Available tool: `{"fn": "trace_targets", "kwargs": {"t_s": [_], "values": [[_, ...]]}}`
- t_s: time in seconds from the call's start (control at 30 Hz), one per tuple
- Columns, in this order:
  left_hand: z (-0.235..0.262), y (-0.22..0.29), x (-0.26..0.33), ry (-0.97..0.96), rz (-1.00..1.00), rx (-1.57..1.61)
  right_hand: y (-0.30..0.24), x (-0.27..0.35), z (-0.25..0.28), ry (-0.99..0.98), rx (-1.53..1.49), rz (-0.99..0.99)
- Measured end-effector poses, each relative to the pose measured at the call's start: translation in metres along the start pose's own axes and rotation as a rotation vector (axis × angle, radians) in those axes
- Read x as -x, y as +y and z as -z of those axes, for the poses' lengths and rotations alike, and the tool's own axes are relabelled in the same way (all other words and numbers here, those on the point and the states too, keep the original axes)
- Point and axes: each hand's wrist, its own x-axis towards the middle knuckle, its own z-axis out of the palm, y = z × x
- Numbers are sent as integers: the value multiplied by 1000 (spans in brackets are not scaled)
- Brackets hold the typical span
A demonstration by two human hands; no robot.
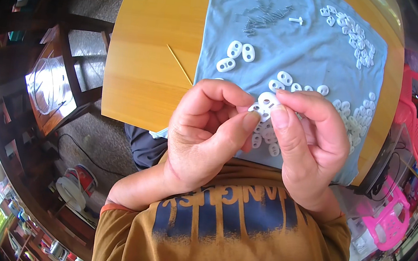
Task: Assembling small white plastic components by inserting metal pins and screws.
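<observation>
Both hands are meeting over the near edge of a wooden table, pinching one small white plastic piece between them. The left hand is curling tightly, its thumb and bent forefinger pressing on the piece's left end. The right hand is closing on the piece's right end, its thumb lying flat beneath and its fingers folding over the top. The piece is a smooth, glossy oval with two round holes.

Under and beyond the hands, a soft pale-blue cloth is covering much of the smooth honey-coloured tabletop. Three matching white ovals are lying loose on the cloth just above the left hand, and more are scattering to the right of the right hand in a thick heap. Further away, a second cluster is sitting near the cloth's far right corner, and a pile of thin grey metal springs is spreading toward the far left. A slim yellow stick is resting on bare wood up and left of the left hand.
</observation>
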Motion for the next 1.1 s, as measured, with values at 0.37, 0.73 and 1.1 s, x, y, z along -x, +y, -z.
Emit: {"fn": "trace_targets", "kwargs": {"t_s": [0.37,0.73,1.1], "values": [[2,-2,-3,-60,-15,-19,2,-4,-1,-66,-63,18],[7,-4,1,-158,-81,-93,6,-13,13,-246,52,222],[6,3,2,-262,-123,-109,-5,-16,23,-344,43,263]]}}
